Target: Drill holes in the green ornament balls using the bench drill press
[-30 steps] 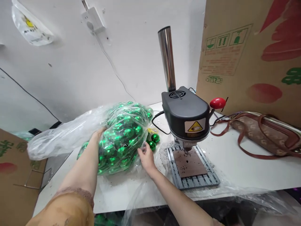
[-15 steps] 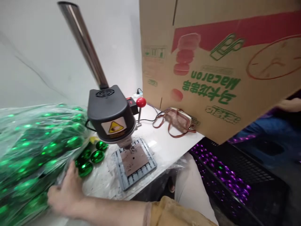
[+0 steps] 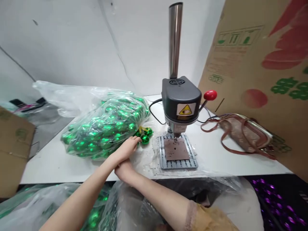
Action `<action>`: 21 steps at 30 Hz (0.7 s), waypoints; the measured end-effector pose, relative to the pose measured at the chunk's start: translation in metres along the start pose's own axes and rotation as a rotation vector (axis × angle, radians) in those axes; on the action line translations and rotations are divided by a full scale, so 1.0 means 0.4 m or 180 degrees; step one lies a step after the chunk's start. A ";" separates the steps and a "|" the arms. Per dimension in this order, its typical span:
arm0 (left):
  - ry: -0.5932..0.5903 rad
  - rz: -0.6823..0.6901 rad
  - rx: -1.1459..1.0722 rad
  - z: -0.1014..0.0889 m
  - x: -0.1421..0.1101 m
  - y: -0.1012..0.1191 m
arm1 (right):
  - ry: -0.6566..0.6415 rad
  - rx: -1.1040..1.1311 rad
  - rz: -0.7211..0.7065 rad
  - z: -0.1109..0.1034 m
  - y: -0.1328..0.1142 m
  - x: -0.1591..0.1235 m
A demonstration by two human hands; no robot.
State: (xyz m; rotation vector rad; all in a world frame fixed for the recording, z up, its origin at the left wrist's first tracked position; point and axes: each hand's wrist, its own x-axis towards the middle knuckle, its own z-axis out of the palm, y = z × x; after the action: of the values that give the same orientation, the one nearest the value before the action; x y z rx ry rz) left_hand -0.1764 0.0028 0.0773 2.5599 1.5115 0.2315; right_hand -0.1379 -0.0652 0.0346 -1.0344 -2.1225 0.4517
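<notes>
On the white table, a clear plastic bag [image 3: 96,128] full of shiny green baubles lies to the left. By its near right end are several loose green baubles [image 3: 145,139] with something yellow among them. My left hand [image 3: 128,148] reaches over to these baubles, its fingers bent down beside them; what lies under the fingertips is hidden. My right hand [image 3: 124,170] is beneath my left wrist, close to the bag's near side, its fingers out of sight. Right of both hands stands a small black drill press [image 3: 182,99] with a red-knobbed lever, above a brown plate [image 3: 176,153] with a dark hole.
A brown handbag [image 3: 245,133] rests on the table at right, before a large cardboard box [image 3: 235,61]. Dark shavings surround the drill's slotted base [image 3: 192,163]. Purple baubles [image 3: 276,202] lie below right; another carton [image 3: 12,150] stands at left.
My view has swung left, so the drill press appears further right. My left arm has come into view and crosses over my right wrist. My right fingers, visible before at the bag's edge, are now hidden.
</notes>
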 end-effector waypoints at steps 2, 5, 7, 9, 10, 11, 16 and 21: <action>-0.0005 0.0004 0.0294 0.006 -0.011 0.000 | -0.0175 0.0050 0.0073 0.011 -0.002 -0.033; 0.0044 -0.0169 0.0582 0.025 -0.027 0.009 | -0.0401 0.0109 0.0116 -0.007 -0.004 -0.089; 0.0085 -0.0365 0.0705 0.038 -0.030 0.019 | -0.0516 0.0138 0.0067 -0.047 -0.001 -0.128; 0.0144 -0.0520 0.0718 0.050 -0.024 0.036 | -0.0615 0.0190 -0.0115 -0.108 0.012 -0.166; 0.0174 -0.0555 0.0721 0.056 -0.017 0.047 | -0.0664 0.0232 -0.0258 -0.145 0.023 -0.184; 0.0204 -0.0559 0.0748 0.063 -0.009 0.060 | -0.0715 0.0282 -0.0413 -0.185 0.036 -0.203; 0.0539 -0.0428 0.1016 0.109 0.015 0.132 | -0.0905 0.0475 -0.0957 -0.350 0.128 -0.324; 0.1279 -0.0569 0.0564 0.108 -0.074 0.190 | -0.2131 0.0363 -0.0566 -0.378 0.214 -0.477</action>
State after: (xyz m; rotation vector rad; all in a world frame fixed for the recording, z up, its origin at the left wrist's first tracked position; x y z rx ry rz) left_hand -0.1167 -0.0617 0.0500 2.5997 1.9681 0.6482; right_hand 0.0986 -0.1628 0.0011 -0.6702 -2.7003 0.9157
